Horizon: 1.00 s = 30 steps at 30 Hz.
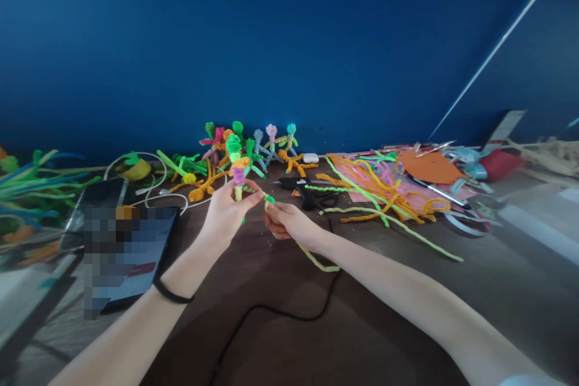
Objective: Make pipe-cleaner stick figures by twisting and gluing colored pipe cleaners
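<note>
A pipe cleaner figure (238,176) with a green coiled head, an orange band and a purple body stands upright in my left hand (225,210), pinched low between thumb and fingers. One yellow-green limb of it reaches to the right, ending in a green tip. At that tip my right hand (289,223) is closed, gripping a pale green pipe cleaner (320,264) whose loose tail hangs below the wrist. The fingertips of both hands are close together above the dark table. Part of the figure's lower end is hidden behind my left fingers.
Finished pipe cleaner figures (271,136) stand against the blue wall. A black glue gun (296,184) lies behind my hands, and a black cable (280,312) crosses the table. Loose orange pipe cleaners (389,196) and orange paper (429,167) lie right; a tablet (151,265) lies left.
</note>
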Motion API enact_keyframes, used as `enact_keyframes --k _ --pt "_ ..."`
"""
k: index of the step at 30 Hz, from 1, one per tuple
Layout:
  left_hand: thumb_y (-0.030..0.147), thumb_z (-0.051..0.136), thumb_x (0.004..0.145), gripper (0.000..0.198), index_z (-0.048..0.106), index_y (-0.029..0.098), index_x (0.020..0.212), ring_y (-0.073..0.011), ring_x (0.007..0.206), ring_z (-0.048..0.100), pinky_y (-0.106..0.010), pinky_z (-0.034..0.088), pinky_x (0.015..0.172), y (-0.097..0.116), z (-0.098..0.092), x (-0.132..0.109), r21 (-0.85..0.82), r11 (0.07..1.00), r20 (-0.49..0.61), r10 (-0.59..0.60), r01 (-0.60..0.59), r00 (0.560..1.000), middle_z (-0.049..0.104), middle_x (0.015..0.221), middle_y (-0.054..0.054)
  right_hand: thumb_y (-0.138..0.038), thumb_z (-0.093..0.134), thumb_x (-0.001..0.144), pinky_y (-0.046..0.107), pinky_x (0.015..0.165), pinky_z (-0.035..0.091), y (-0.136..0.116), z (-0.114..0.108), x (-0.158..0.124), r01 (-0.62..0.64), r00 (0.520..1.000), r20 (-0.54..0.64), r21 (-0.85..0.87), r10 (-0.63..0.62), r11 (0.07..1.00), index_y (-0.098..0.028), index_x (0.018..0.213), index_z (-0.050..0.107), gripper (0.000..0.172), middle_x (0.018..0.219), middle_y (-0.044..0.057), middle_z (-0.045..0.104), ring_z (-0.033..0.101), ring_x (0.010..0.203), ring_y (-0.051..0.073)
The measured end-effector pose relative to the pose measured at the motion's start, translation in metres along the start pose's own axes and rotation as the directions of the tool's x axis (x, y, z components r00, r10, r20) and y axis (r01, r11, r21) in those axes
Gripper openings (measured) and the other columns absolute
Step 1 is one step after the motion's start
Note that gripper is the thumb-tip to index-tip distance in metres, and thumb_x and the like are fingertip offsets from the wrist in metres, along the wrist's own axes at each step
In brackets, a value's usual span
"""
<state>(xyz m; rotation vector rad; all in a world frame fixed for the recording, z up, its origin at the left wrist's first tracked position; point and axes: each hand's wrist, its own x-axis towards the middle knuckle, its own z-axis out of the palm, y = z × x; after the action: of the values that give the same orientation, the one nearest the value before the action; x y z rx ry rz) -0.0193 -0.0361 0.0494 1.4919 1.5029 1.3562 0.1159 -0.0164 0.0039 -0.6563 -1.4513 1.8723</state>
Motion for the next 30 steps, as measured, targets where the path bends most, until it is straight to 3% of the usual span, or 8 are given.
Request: enact_keyframes --k 3,7,11,14,17,22,26,30 --pt "0.026 0.062 0.064 0.011 0.058 0.017 0.069 -0.0112 0.053 0.047 -0.023 0.036 0.052 -0.001 -0.001 0.001 0.213 0.975 -0.047 0.068 -0.056 0.997 0.055 0.058 0.003 -0.042 0.04 0.084 0.018 0.037 0.016 0.002 0.001 -0.001 0.011 1.0 0.002 -0.122 -0.011 0.992 -0.016 0.064 0.044 0.033 0.042 -0.009 0.027 0.021 0.037 0.003" --pt "0.025 0.056 0.069 0.006 0.058 0.019 0.07 -0.014 0.062 0.052 -0.024 0.039 0.061 -0.002 -0.002 0.0 0.412 0.902 -0.006 0.146 -0.13 0.989 0.06 0.066 0.002 -0.034 0.038 0.085 0.019 0.042 0.023 -0.002 -0.002 -0.003 0.058 0.998 0.008 -0.363 -0.06 0.93 -0.015 0.063 0.046 0.03 0.046 -0.007 0.032 0.028 0.041 0.004" --pt "0.023 0.052 0.071 0.007 0.057 0.019 0.072 -0.0143 0.061 0.052 -0.024 0.039 0.062 -0.004 -0.004 0.0 0.496 0.849 0.066 0.172 -0.181 0.983 0.061 0.067 0.001 -0.03 0.046 0.08 0.02 0.047 0.025 -0.014 -0.008 -0.004 0.098 0.991 -0.017 -0.592 -0.134 0.8 -0.014 0.061 0.049 0.025 0.05 -0.004 0.039 0.035 0.047 0.006" --pt "0.023 0.053 0.07 0.006 0.057 0.018 0.071 -0.014 0.06 0.051 -0.024 0.037 0.06 -0.005 -0.006 0.001 0.499 0.838 0.137 0.176 -0.222 0.975 0.059 0.065 0.002 -0.03 0.046 0.08 0.021 0.049 0.026 -0.021 -0.015 -0.003 0.123 0.984 -0.024 -0.637 -0.179 0.761 -0.014 0.06 0.051 0.027 0.05 -0.004 0.04 0.036 0.049 0.007" --pt "0.023 0.055 0.068 0.006 0.057 0.018 0.071 -0.0133 0.058 0.049 -0.024 0.037 0.059 -0.005 -0.009 0.004 0.451 0.861 0.189 0.165 -0.235 0.968 0.058 0.065 0.002 -0.03 0.046 0.08 0.021 0.05 0.026 -0.02 -0.024 -0.001 0.141 0.975 -0.05 -0.62 -0.218 0.772 -0.014 0.06 0.052 0.026 0.05 -0.004 0.039 0.035 0.049 0.007" --pt "0.028 0.063 0.063 0.013 0.057 0.018 0.068 -0.0109 0.052 0.042 -0.024 0.035 0.053 -0.006 -0.011 0.007 0.316 0.937 0.206 0.087 -0.151 0.975 0.049 0.055 0.005 -0.035 0.046 0.081 0.021 0.046 0.023 -0.012 -0.034 0.005 0.15 0.971 -0.08 -0.536 -0.227 0.831 -0.014 0.063 0.051 0.028 0.05 -0.005 0.037 0.031 0.046 0.006" --pt "0.028 0.069 0.059 0.017 0.057 0.017 0.067 -0.0117 0.057 0.049 -0.024 0.038 0.057 -0.006 -0.009 0.006 0.039 0.999 0.203 0.005 -0.013 0.979 0.053 0.059 0.003 -0.04 0.045 0.082 0.021 0.043 0.02 -0.01 -0.035 0.005 0.162 0.982 -0.019 -0.423 -0.188 0.891 -0.015 0.063 0.049 0.032 0.049 -0.006 0.034 0.027 0.043 0.005" --pt "0.026 0.072 0.055 0.021 0.057 0.016 0.066 -0.0125 0.061 0.055 -0.024 0.042 0.061 -0.006 -0.004 0.005 -0.232 0.963 0.241 -0.076 0.134 0.968 0.057 0.061 0.001 -0.042 0.043 0.083 0.021 0.041 0.02 -0.008 -0.03 0.004 0.131 0.991 0.043 -0.327 -0.124 0.936 -0.014 0.065 0.049 0.034 0.045 -0.007 0.029 0.025 0.04 0.004"
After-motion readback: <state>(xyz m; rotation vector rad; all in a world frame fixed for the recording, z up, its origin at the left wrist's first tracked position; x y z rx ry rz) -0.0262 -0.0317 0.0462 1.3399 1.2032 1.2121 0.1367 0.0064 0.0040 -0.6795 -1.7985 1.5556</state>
